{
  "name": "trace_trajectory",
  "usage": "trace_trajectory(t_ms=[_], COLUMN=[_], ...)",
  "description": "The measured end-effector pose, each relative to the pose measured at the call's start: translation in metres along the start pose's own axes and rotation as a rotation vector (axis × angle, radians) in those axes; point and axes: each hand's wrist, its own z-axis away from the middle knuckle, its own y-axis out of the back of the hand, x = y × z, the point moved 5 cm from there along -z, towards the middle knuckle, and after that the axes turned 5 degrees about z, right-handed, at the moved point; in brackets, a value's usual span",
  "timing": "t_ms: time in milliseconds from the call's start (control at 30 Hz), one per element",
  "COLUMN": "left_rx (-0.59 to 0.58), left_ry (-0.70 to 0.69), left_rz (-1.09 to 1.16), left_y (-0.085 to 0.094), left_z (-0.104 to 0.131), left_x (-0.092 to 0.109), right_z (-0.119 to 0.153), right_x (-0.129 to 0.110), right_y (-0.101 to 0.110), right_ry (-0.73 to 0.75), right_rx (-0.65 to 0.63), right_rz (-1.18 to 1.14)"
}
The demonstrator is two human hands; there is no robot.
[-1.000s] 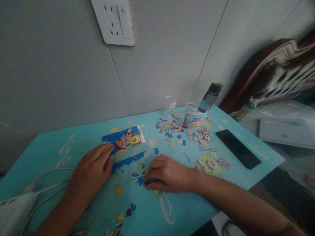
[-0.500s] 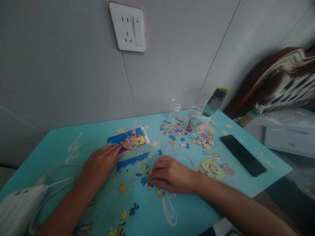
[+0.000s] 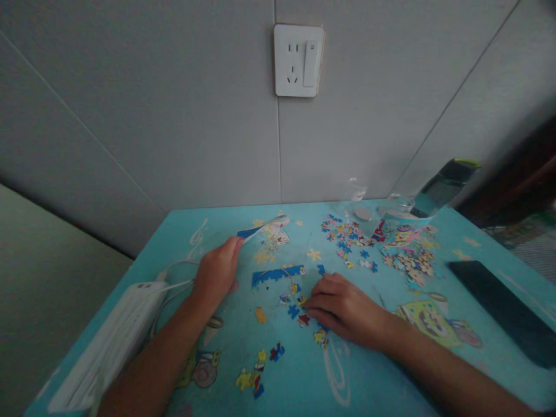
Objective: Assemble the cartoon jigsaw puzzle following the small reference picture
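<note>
My left hand point(image 3: 218, 267) pinches the near edge of the picture card point(image 3: 263, 227), which is lifted and seen nearly edge-on. Below the card lies a joined blue strip of puzzle pieces point(image 3: 278, 274). My right hand point(image 3: 343, 307) rests on the table with curled fingers; its fingertips are at a small cluster of loose pieces point(image 3: 293, 311), and whether they grip one is hidden. An orange piece point(image 3: 260, 315) lies left of that cluster. Nearer to me are several yellow, red and blue pieces point(image 3: 247, 379).
A large pile of pieces point(image 3: 410, 260) lies at the back right, by a clear tub point(image 3: 402, 223) and a dark bottle point(image 3: 445, 188). A black phone-like slab point(image 3: 504, 307) lies far right. A white power strip point(image 3: 113, 341) with cables sits at left.
My left hand has raised the picture card, which lay flat before, and tilted it up. My right hand stays by the loose pieces, its fingers slightly shifted. The view has turned left.
</note>
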Motion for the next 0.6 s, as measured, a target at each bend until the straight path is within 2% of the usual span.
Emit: trace_trajectory(t_ms=[133,233,467,600], left_rx=[-0.074,-0.080,0.012,0.087], left_ry=[-0.144,-0.209,-0.313,-0.379], left_rz=[0.026,0.022,0.020,0.042], left_y=[-0.010,-0.013,-0.004,0.010], left_z=[0.002,0.002,0.005,0.008], left_x=[0.006,0.008,0.020,0.026], right_z=[-0.001,0.000,-0.001,0.001], right_x=[-0.001,-0.001,-0.001,0.002], right_y=[0.001,0.001,0.003,0.005], right_ry=[0.002,-0.003,-0.010,-0.004], right_rx=[-0.006,-0.021,-0.045,-0.017], right_rz=[0.014,0.012,0.025,0.047])
